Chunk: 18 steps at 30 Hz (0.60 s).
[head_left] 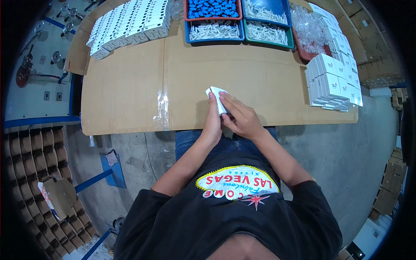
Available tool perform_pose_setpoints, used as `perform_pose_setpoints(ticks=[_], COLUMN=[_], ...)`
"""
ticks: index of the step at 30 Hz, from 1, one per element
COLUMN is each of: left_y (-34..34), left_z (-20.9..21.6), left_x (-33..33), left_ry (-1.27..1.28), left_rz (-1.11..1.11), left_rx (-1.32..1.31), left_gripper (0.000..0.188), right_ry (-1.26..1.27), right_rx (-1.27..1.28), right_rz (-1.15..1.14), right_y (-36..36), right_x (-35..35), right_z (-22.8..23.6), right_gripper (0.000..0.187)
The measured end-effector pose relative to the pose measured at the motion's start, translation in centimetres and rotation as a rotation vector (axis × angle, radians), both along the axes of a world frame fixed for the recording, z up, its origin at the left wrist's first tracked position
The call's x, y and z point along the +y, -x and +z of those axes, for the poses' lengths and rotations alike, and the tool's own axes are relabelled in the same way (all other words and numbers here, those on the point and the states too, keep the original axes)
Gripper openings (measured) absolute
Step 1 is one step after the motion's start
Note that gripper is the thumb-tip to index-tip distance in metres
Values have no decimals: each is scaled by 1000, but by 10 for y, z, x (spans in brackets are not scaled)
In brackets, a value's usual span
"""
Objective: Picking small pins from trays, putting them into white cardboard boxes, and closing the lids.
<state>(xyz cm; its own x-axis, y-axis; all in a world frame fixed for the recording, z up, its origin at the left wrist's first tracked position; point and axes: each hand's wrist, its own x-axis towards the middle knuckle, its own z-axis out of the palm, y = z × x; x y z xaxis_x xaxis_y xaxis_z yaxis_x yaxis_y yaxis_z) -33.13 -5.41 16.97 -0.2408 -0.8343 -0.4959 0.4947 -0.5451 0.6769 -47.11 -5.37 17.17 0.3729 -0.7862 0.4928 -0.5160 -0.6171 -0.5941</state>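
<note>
Your bare left hand (212, 123) points forward, your bare right hand (244, 119) slants inward close beside it, and both bare forearms (284, 159) angle together.

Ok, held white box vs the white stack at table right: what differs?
Number: the held box is single; the right-hand stack has many boxes.
Support: the held box sits between the left hand and right hand; the right-hand stack rests on the table, untouched.
Shared: both are white.
</note>
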Motion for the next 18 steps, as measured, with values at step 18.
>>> perform_pose_setpoints(ticks=[18], left_y=[2], left_z=[-7], left_x=[11], left_ry=[-22], left_rz=[63], left_rx=[97], left_gripper=[63], right_ry=[-251], right_rx=[-75], right_rz=[-182], right_y=[5], right_x=[10], right_z=[-12], right_gripper=[39])
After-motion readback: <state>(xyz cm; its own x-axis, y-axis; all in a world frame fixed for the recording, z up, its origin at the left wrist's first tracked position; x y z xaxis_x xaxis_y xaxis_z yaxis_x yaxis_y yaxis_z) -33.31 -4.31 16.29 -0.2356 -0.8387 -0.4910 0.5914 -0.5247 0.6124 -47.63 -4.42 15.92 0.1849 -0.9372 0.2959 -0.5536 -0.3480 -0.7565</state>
